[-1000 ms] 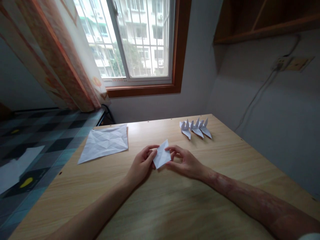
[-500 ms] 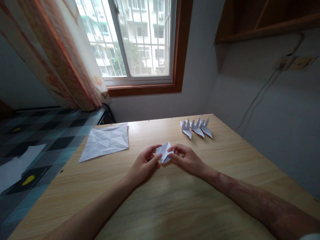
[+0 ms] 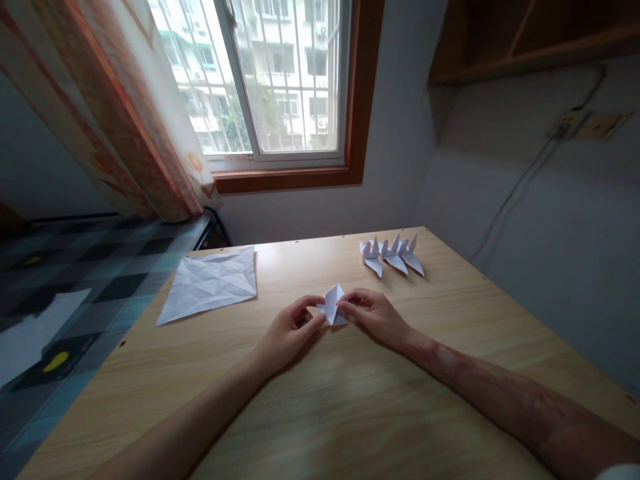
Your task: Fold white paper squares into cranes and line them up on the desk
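Note:
A small folded piece of white paper (image 3: 333,303) is held between my two hands, above the middle of the table. My left hand (image 3: 295,323) pinches its left side between thumb and fingers. On the right side, my right hand (image 3: 370,310) grips a flap of the paper between thumb and forefinger. One flap stands up from the fold, facing the window. The fingertips hide parts of the paper's edges.
Three white origami figures (image 3: 393,257) stand in a row at the table's far right. A creased paper sheet (image 3: 215,280) lies at the far left of the wooden table (image 3: 320,413). Beyond the left edge is a checked bed (image 3: 115,260) with white paper (image 3: 45,330) on it.
My right hand has pulled a flap of the paper more upright and turned it. The fingers of my left hand have shifted slightly on its left side.

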### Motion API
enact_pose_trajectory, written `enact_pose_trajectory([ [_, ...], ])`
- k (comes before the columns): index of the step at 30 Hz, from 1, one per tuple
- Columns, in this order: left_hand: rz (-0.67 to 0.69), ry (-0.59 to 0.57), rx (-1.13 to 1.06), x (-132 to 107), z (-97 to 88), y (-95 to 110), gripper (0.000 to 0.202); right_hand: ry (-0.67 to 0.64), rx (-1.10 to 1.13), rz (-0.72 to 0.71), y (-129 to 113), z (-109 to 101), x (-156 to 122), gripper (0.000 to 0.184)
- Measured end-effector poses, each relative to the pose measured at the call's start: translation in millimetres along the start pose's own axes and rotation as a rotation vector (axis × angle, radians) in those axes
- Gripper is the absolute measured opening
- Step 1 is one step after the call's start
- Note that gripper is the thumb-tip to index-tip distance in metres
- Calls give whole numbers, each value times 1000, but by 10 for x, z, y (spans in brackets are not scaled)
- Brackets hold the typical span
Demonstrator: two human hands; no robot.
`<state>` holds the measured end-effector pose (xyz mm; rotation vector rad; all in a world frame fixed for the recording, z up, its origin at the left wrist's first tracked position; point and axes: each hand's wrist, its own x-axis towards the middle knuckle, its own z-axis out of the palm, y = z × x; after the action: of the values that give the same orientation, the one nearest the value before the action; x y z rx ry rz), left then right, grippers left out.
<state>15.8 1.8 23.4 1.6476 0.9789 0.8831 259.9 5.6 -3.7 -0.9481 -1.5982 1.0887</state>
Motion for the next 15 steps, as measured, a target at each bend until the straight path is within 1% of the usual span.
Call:
enact_pose_trajectory([
  [4,-1,17,18,6,-5,-36,47,-13,-33,-12,-2,-11,2,36],
  [9,5,16,-37,20,5,-57,43,2,-60,-13,-3,-10,9,37],
  [15,1,21,2,18,3,-52,38,-8,-28,2,13,2,0,34],
])
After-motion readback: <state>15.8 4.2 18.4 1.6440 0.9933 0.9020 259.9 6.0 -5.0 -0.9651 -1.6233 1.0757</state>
